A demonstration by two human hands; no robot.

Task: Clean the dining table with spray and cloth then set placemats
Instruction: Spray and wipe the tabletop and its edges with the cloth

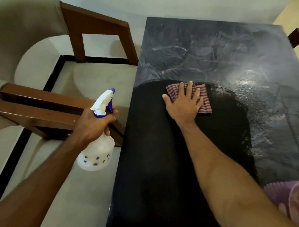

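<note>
Pressing flat, fingers spread, right hand (184,103) pins cloth (205,100) on counter (213,52). Cloth: soft, limp, likely damp; best driven under the palm, or bunched to lift. Left hand (91,124) grips bottle (96,152) at the neck, off the counter's left edge; light plastic, possibly slick. Droplets (246,89) unwiped beyond the cloth.

Home dining area, prob. a flat or house. Dark glossy dining table (213,52) w/ wooden chairs pulled up on the left: brown frames, beige upholstered backs, e.g. chair (91,26) at the far corner, another chair (37,110) nearer. Pale tiled floor (94,76) w/ black inlay border, plain light walls. Purple pleated placemat (275,193) on the table's near right edge.
</note>
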